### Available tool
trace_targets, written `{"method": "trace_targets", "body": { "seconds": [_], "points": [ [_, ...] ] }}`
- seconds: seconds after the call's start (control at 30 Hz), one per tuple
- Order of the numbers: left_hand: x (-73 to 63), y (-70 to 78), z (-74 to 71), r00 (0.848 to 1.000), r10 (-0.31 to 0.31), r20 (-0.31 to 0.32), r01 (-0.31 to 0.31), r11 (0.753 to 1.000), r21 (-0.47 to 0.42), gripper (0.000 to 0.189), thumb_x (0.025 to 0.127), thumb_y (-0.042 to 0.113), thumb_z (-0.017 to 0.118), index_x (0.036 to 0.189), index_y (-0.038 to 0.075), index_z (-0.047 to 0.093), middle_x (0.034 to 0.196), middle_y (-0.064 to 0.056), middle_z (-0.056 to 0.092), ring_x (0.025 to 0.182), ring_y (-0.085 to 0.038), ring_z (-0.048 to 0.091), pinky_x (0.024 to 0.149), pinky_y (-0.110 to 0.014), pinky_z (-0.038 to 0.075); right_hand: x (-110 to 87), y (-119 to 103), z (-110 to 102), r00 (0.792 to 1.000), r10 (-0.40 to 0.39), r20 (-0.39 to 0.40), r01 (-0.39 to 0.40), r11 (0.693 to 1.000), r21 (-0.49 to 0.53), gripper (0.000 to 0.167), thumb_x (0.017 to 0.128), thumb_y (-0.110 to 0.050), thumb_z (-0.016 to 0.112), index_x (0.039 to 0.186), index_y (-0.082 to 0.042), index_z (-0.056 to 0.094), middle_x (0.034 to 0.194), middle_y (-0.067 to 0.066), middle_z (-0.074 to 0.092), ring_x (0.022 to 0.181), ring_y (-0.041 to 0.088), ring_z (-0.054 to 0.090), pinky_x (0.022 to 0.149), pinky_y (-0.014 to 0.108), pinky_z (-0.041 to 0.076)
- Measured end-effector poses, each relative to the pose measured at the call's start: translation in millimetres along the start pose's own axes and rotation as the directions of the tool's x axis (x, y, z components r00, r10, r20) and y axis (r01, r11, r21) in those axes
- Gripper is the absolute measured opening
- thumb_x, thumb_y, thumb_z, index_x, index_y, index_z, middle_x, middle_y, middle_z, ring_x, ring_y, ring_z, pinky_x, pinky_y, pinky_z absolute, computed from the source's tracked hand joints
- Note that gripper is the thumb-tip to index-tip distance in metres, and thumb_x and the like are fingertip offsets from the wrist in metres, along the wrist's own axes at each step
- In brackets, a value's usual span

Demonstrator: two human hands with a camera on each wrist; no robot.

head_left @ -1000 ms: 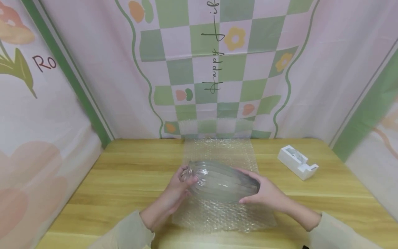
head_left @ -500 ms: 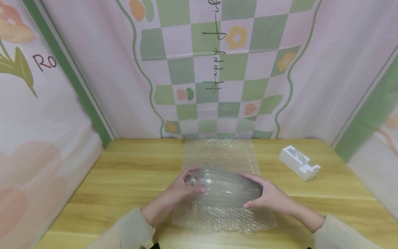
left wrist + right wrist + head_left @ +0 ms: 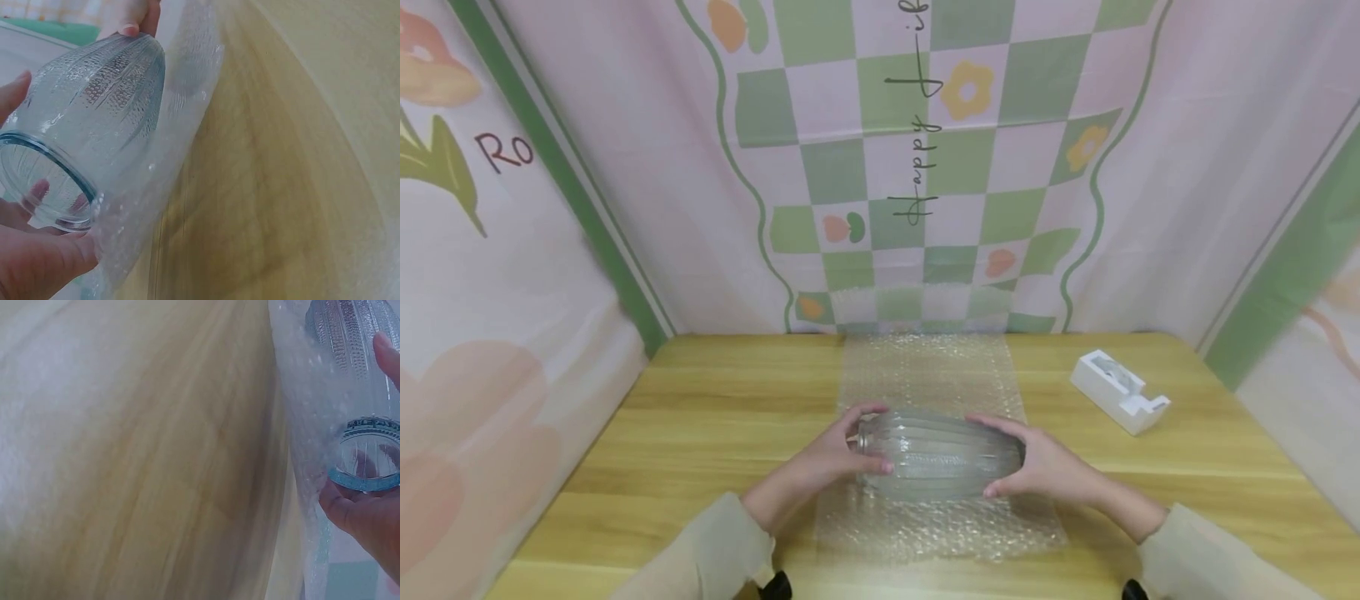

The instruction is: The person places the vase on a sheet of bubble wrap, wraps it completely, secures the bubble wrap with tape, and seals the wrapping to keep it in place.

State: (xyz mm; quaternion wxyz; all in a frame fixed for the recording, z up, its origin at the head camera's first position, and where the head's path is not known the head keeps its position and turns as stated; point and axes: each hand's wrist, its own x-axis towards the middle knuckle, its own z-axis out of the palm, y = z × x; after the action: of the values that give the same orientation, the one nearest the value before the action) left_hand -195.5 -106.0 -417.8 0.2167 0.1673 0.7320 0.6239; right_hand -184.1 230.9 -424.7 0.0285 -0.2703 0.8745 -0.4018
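A clear ribbed glass vase [image 3: 936, 458] lies on its side across a sheet of bubble wrap [image 3: 932, 529] in the head view. My left hand [image 3: 831, 457] grips its mouth end, thumb on the near side and fingers over the far side. At the base end, my right hand [image 3: 1041, 462] holds the glass the same way. The left wrist view shows the vase's round open rim [image 3: 53, 162] beside the left fingers. In the right wrist view the thick base [image 3: 365, 481] rests against the right hand [image 3: 369, 519].
A white tape dispenser [image 3: 1120, 392] stands at the back right of the wooden table [image 3: 715, 417]. The bubble wrap runs to the table's back edge and up against the patterned curtain [image 3: 895, 167]. Curtains also hang on both sides.
The vase has come down and toward me, from a raised, tilted position to lying level on the bubble wrap. The left hand has shifted its grip at the mouth end.
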Motion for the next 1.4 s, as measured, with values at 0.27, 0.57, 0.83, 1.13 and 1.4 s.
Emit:
{"method": "trace_targets", "body": {
  "seconds": [0.27, 0.57, 0.83, 1.13, 1.4],
  "points": [
    [0.1, -5.7, -2.3, 0.998, 0.005, 0.058, -0.005, 1.000, 0.013, 0.086, 0.086, 0.008, 0.081, 0.157, 0.010, 0.033, 0.157, -0.031, 0.026, 0.108, -0.028, 0.066, 0.101, -0.048, 0.052, 0.9, 3.4, 4.8, 1.000, -0.008, 0.018, 0.007, 0.999, 0.039, 0.098, 0.067, -0.034, 0.095, 0.148, -0.002, 0.051, 0.148, 0.024, 0.051, 0.134, 0.053, 0.044, 0.107, 0.075, 0.031],
    [1.1, -7.8, -4.6, 0.999, 0.016, 0.040, -0.022, 0.986, 0.164, 0.084, 0.086, 0.023, 0.083, 0.155, 0.012, 0.037, 0.156, -0.025, 0.034, 0.138, -0.044, 0.040, 0.109, -0.060, 0.041, -0.8, 5.2, 9.3, 0.999, -0.025, 0.029, 0.024, 0.998, 0.058, 0.097, 0.068, -0.035, 0.094, 0.149, -0.004, 0.050, 0.149, 0.021, 0.051, 0.135, 0.050, 0.043, 0.107, 0.073, 0.032],
    [0.8, 3.5, -0.6, 0.999, 0.047, 0.022, -0.052, 0.929, 0.365, 0.087, 0.084, 0.036, 0.085, 0.154, 0.010, 0.040, 0.153, -0.020, 0.043, 0.139, -0.041, 0.041, 0.111, -0.062, 0.038, -1.2, 5.6, 7.0, 0.998, -0.029, 0.054, 0.025, 0.998, 0.063, 0.097, 0.070, -0.035, 0.093, 0.150, -0.003, 0.048, 0.150, 0.024, 0.048, 0.136, 0.053, 0.041, 0.106, 0.076, 0.031],
    [1.2, 11.6, 7.1, 0.995, 0.099, 0.020, -0.096, 0.877, 0.470, 0.094, 0.082, 0.045, 0.085, 0.157, 0.013, 0.038, 0.158, -0.011, 0.042, 0.141, -0.036, 0.043, 0.114, -0.056, 0.037, -0.2, 3.6, 7.6, 0.997, -0.047, 0.059, 0.043, 0.997, 0.063, 0.096, 0.072, -0.035, 0.092, 0.150, -0.002, 0.047, 0.151, 0.023, 0.048, 0.136, 0.052, 0.041, 0.106, 0.075, 0.031],
    [4.6, 30.7, 26.6, 0.977, 0.206, 0.058, -0.169, 0.580, 0.797, 0.104, 0.076, 0.061, 0.083, 0.159, 0.019, 0.036, 0.159, -0.010, 0.041, 0.144, -0.033, 0.040, 0.114, -0.058, 0.035, -1.0, -1.6, 3.2, 0.996, -0.029, 0.080, 0.026, 0.999, 0.033, 0.097, 0.073, -0.036, 0.092, 0.151, -0.003, 0.046, 0.150, 0.025, 0.048, 0.135, 0.054, 0.042, 0.104, 0.077, 0.032]
  ]
}}
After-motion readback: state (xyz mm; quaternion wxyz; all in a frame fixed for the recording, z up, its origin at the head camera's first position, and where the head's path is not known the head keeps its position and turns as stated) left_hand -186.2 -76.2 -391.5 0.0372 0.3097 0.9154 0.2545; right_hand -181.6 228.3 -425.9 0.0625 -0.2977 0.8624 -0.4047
